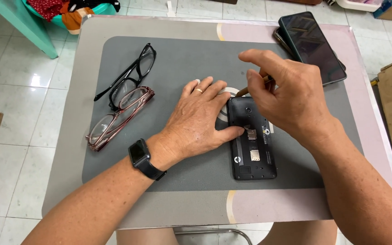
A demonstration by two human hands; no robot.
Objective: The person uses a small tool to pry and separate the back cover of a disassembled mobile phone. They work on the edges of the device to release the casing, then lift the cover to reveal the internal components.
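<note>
Two bare forearms are reaching up from the bottom of the frame over a grey mat (169,54) on a small table (91,31); the left hand (196,120), wearing a ring and a dark wristwatch (140,156), is lying flat with its thumb pressing an opened black phone (250,145) at centre right. Just above it, the right hand (291,97) is pinching a thin brown tool (250,88), while two pairs of glasses (123,95) are lying at centre left and two dark phones (311,45) are sitting stacked at upper right

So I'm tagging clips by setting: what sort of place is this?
Probably a home or small phone-repair spot: a grey work mat on a small table, an opened phone, tiled floor.
</note>
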